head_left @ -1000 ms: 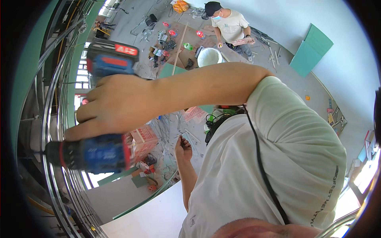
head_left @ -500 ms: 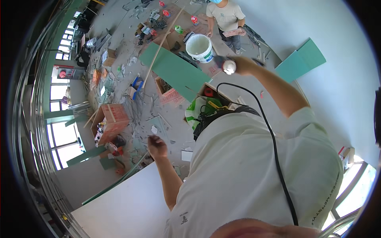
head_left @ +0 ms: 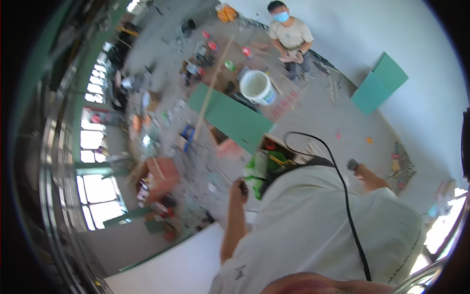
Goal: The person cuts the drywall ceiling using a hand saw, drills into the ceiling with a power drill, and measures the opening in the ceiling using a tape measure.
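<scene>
My right hand (head_left: 363, 172), out at the right beside my waist, is closed round a short dark tool with a grey end (head_left: 352, 165); its kind is too blurred to tell. Low in front of my left side, my left hand (head_left: 240, 190) has its fingers curled in, and whether it holds anything small cannot be made out. Near it, at my waist, are a green and white bag (head_left: 256, 171) and an open box (head_left: 282, 146). A black cable (head_left: 338, 171) loops up from there and runs down over my white shirt.
A green board (head_left: 235, 117) lies ahead on the debris-strewn floor, beside a white bucket (head_left: 256, 87). Beyond it, a masked co-worker (head_left: 290, 36) holds a pinkish piece in both hands. More green board (head_left: 379, 83) leans on the right wall. A cardboard box (head_left: 164, 179) stands left.
My right hand has come down from ahead, near the bucket, to beside my waist, tool still in it. My view has shifted. The co-worker's hands have come together on the pinkish piece.
</scene>
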Available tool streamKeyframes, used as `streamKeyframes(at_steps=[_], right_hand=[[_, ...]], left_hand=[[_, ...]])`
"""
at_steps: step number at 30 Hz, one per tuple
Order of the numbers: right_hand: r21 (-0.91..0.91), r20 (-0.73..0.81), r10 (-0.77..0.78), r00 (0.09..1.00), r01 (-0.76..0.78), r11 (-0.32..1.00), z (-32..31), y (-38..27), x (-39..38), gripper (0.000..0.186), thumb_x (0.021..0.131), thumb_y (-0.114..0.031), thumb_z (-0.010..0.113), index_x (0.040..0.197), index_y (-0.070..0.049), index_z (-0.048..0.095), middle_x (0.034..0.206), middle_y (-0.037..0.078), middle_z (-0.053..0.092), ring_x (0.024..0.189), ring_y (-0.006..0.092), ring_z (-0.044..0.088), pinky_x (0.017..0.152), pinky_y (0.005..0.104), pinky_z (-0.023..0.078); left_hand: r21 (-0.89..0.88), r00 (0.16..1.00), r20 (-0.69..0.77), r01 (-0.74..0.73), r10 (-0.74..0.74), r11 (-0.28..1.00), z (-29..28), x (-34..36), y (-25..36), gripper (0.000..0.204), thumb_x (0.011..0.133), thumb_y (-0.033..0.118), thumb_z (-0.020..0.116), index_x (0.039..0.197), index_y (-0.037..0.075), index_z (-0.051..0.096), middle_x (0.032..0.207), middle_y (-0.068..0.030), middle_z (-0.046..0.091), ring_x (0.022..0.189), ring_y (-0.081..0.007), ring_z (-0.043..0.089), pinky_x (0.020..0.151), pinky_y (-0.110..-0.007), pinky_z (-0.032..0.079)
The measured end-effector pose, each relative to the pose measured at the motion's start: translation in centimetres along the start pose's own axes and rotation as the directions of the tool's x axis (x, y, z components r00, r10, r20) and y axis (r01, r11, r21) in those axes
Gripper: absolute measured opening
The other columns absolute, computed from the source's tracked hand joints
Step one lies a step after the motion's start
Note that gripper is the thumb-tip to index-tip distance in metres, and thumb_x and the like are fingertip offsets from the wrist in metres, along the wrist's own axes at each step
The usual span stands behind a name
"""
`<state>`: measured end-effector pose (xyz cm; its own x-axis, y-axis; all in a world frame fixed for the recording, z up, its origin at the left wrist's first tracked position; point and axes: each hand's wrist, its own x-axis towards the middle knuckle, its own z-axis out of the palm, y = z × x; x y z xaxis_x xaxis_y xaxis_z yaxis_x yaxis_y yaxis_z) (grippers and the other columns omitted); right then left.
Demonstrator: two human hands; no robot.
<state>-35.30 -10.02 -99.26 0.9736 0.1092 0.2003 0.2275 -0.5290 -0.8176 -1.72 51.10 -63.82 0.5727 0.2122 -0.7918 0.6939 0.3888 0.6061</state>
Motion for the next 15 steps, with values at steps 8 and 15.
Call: streamKeyframes(at_steps=[8,15], right_hand=[[-0.676,0.142,0.934,0.328,-0.657,0.334,3.0,-12.6,19.7,0.025,0.065,-0.011,0.065,0.088,-0.008,0.073,0.082,0.011,0.071,0.075,0.0297,0.068,0.067,0.0382,0.054],[-0.446,0.132,0.828,0.544,-0.714,0.54,5.6,-18.8,30.4,0.03,0.069,-0.017,0.063,0.097,-0.01,0.072,0.089,0.011,0.072,0.082,0.0297,0.069,0.07,0.0396,0.054]], left_hand=[[0.116,0.954,0.202,-0.247,0.22,0.962,-4.1,-0.1,-1.8,0.005,0.09,0.013,0.056,0.092,0.009,0.059,0.069,-0.0035,0.056,0.055,-0.0153,0.049,0.045,-0.025,0.038],[0.113,0.965,0.231,-0.155,0.126,0.981,-14.7,3.7,1.0,0.007,0.091,0.01,0.053,0.095,0.009,0.057,0.07,-0.0049,0.057,0.057,-0.0171,0.051,0.047,-0.027,0.04]])
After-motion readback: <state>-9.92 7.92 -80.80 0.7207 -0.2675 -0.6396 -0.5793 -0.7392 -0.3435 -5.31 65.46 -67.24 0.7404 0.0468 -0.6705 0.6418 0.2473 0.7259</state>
